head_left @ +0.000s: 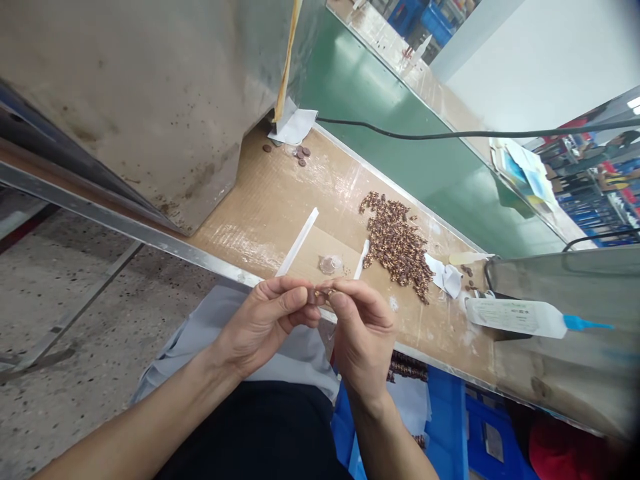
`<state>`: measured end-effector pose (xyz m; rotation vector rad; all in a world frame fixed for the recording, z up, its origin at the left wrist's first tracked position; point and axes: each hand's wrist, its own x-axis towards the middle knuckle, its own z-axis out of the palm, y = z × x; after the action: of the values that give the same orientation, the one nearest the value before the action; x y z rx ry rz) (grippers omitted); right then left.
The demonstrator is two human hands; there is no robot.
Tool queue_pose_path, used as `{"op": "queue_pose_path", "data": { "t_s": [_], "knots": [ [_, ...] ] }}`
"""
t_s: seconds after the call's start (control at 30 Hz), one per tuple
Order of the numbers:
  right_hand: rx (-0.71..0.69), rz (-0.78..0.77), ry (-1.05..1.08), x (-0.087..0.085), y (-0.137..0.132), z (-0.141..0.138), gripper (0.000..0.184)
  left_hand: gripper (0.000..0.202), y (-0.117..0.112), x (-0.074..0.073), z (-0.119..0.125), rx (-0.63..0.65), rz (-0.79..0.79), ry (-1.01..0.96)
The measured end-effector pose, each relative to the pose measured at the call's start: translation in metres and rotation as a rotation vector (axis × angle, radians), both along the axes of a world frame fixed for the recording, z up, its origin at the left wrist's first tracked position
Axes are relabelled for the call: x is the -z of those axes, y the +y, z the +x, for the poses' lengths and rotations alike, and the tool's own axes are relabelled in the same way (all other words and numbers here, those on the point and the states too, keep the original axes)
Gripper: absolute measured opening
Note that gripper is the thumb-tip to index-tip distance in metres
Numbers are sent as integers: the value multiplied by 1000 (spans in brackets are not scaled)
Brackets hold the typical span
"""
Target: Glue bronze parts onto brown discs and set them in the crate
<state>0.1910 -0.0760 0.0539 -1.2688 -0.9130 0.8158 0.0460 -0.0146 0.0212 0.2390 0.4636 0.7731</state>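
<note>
My left hand (270,319) and my right hand (361,327) meet fingertip to fingertip just in front of the workbench edge (200,253). Both pinch a small brown part (317,295) between thumb and forefinger; the left holds a dark round piece, the right a tiny coppery one. A heap of several small brown parts (399,245) lies on the bench beyond my right hand. A little clear piece (331,265) sits just past my fingers.
Two white strips (299,241) lie on the cardboard-covered bench. A white bottle with a blue nozzle (520,317) lies at the right. A grey metal housing (140,100) stands at the left, a green conveyor (400,133) behind. Blue bins (445,413) sit under the bench.
</note>
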Motion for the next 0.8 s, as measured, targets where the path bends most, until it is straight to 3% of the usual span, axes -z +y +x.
{"op": "queue_pose_path", "data": {
  "t_s": [0.2, 0.43, 0.8],
  "knots": [
    [7, 55, -99, -2, 0, -1, 14, 23, -1, 1, 1, -3, -7, 7],
    [41, 150, -351, -6, -3, 1, 24, 22, -4, -11, -2, -21, 9, 48],
    [-4, 183, -391, -12, -2, 5, 30, 24, -3, -19, -8, 1, 62, 170]
  ]
}}
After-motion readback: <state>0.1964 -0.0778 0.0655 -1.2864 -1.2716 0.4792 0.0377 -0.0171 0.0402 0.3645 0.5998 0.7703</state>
